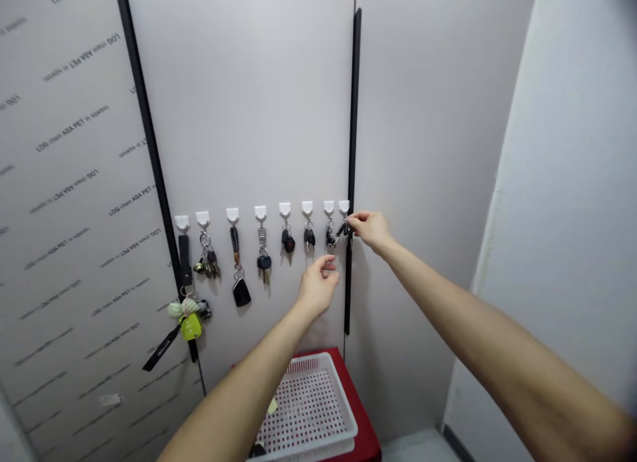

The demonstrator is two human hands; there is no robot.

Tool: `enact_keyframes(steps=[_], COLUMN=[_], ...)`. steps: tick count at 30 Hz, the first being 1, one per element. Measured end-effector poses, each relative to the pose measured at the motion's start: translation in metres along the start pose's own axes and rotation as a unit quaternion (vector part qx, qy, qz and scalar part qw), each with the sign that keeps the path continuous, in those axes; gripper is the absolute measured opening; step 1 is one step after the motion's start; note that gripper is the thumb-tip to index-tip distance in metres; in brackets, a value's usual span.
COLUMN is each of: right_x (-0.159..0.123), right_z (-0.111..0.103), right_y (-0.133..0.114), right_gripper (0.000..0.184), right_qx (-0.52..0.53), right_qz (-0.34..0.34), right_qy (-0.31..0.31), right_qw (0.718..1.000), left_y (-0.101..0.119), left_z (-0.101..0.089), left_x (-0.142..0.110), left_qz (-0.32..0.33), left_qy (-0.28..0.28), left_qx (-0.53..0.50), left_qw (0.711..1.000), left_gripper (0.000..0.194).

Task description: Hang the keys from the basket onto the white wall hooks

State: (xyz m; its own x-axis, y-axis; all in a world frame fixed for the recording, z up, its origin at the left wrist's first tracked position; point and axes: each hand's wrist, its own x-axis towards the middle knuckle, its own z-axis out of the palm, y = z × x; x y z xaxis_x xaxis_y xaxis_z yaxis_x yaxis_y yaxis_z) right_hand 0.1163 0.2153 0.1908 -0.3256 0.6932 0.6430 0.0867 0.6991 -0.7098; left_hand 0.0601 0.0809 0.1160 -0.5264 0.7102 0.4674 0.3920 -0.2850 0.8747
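Observation:
My right hand pinches a small bunch of dark keys at the rightmost white hook. Whether the ring sits fully on that hook I cannot tell. Just below and to the left, my left hand is raised with curled fingers apart from the thumb, and no object shows in it. Above its fingertips, a key bunch hangs from the neighbouring hook. Further left hang more keys, a round black key fob and keys with dark heads.
A braided strap with a black fob, a bunch with a brass-coloured piece and a black strap with a yellow-green case hang at left. Below, a white perforated basket rests on a red surface. Long black handles run down the panels.

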Motion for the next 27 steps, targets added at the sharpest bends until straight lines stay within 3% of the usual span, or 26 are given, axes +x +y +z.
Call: enact_keyframes(steps=[4, 9, 13, 17, 19, 21, 23, 25, 27], right_x=[0.017, 0.015, 0.000, -0.038, -0.067, -0.099, -0.127, -0.146, -0.155], right_z=[0.008, 0.008, 0.001, 0.012, 0.029, 0.050, 0.068, 0.077, 0.080], right_y=[0.004, 0.002, 0.002, 0.006, 0.006, 0.000, -0.014, -0.037, -0.061], right_gripper=[0.019, 0.019, 0.022, 0.027, 0.031, 0.041, 0.056, 0.068, 0.073], right_qx=[-0.063, -0.118, -0.133, -0.103, -0.062, 0.000, 0.077, 0.168, 0.262], right_qz=[0.006, 0.032, 0.032, -0.004, -0.025, -0.040, -0.055, -0.076, -0.104], right_qy=[0.044, 0.049, 0.048, 0.111, 0.041, -0.120, -0.264, -0.316, -0.301], right_qw=[0.997, 0.991, 0.989, 0.988, 0.997, 0.992, 0.960, 0.931, 0.911], left_y=[0.000, -0.014, -0.027, -0.039, -0.040, -0.035, -0.022, -0.003, 0.018], left_z=[-0.004, -0.018, -0.038, -0.068, -0.084, -0.097, -0.108, -0.116, -0.124], left_x=[-0.005, -0.014, -0.021, -0.033, -0.040, -0.047, -0.053, -0.058, -0.062], left_qz=[-0.022, -0.046, -0.073, -0.095, -0.091, -0.075, -0.039, 0.015, 0.071], left_qy=[-0.008, 0.010, 0.031, 0.092, 0.129, 0.150, 0.155, 0.150, 0.143], left_qx=[0.026, 0.033, 0.003, -0.029, -0.035, -0.047, -0.064, -0.076, -0.081], left_qw=[0.999, 0.998, 0.997, 0.991, 0.987, 0.985, 0.985, 0.986, 0.984], left_gripper=[0.030, 0.027, 0.026, 0.025, 0.028, 0.040, 0.056, 0.068, 0.074])
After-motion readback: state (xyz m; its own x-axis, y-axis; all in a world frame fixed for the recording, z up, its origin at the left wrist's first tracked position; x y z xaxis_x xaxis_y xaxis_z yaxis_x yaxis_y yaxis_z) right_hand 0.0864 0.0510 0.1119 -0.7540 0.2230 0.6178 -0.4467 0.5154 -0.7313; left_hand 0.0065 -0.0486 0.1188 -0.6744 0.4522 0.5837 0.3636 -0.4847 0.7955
